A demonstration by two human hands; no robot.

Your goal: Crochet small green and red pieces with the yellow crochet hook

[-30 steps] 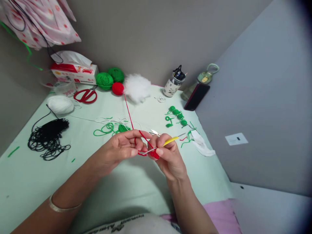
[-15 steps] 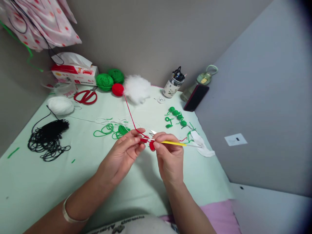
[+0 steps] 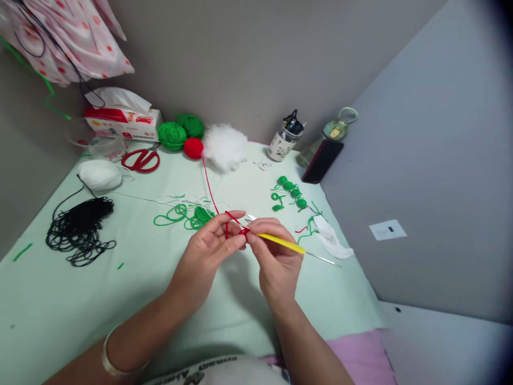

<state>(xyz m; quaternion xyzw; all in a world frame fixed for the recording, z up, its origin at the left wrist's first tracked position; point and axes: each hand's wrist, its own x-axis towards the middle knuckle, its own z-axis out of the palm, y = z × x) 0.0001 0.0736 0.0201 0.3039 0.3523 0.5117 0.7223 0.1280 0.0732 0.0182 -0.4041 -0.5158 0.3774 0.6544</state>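
Closing up on each other since half a second ago, the left hand and the right hand are now nearly meeting at the fingertips, where bare metal was showing between them, and the left index finger is reaching forward with red yarn crossing it. Well to the left of the left-hand fingers, a tangle of black yarn is lying loose; beyond both sets of fingers, white stuffing is resting beside a red yarn ball, which is feeding the strand back to the left fingers. Right-hand fingers are gripping a yellow-handled crochet hook, whose rear end is now dipping to their right, while earlier it was lying nearly level. Smallest of all, a red piece is sitting right between the two sets of fingertips, the left thumb seemingly pinching it. The front tip of the hook is hiding there, so its hold on the yarn is escaping view; judging by the stretched finger, the shift is probably keeping the strand taut for a stitch.
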